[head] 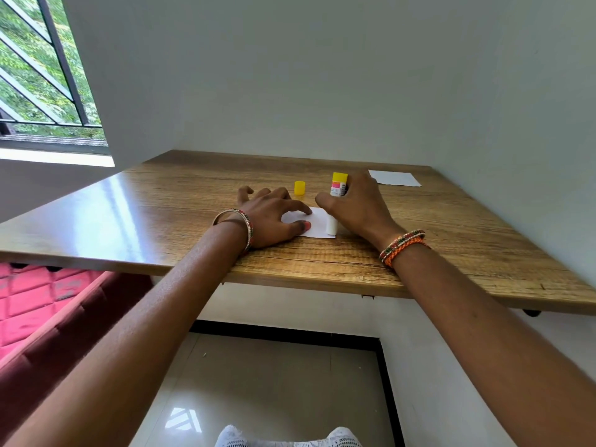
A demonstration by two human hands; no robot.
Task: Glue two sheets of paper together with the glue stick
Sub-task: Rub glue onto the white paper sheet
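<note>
Wood, paper and plastic on my screen.
I see a wood-grain table (451,240) with a glossy sheen, matt white paper (317,222), a smooth yellow plastic cap (299,187), a glue stick (339,184) probably plastic too, and glossy floor tiles (274,382).

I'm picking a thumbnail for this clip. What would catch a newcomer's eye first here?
The two hands at the middle of the wooden table: the left hand presses a small white sheet flat while the right hand grips the glue stick, its white tip down on the sheet. The bright yellow cap stands just behind the left hand, and a second sheet lies at the far right, near the wall.
</note>
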